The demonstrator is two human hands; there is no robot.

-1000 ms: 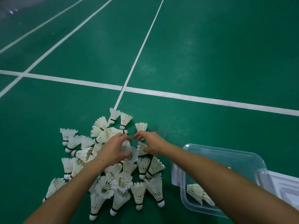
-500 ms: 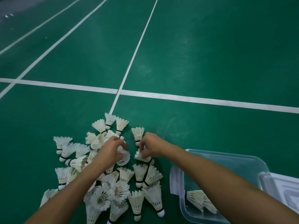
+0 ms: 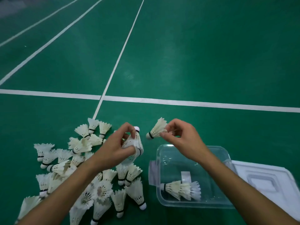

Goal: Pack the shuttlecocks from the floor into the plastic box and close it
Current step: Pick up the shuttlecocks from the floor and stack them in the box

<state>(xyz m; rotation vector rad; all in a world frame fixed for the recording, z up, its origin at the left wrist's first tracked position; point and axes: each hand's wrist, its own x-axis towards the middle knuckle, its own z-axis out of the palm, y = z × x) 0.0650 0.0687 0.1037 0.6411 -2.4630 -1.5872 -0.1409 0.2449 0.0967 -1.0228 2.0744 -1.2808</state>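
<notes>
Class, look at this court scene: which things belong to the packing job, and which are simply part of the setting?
Part of the job:
left hand gripping stacked shuttlecocks
right hand pinching one shuttlecock
pile of shuttlecocks on the floor
clear plastic box, a few shuttlecocks inside
white lid beside the box

Just setting:
white court lines

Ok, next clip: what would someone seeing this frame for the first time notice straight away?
First, the big heap of white feather shuttlecocks on the green court floor, lower left. Above it, the left hand grips a nested stack of shuttlecocks, while the right hand pinches a single white shuttlecock. Lower right sits the open clear plastic box, a few shuttlecocks inside, its white lid lying beside it.
</notes>
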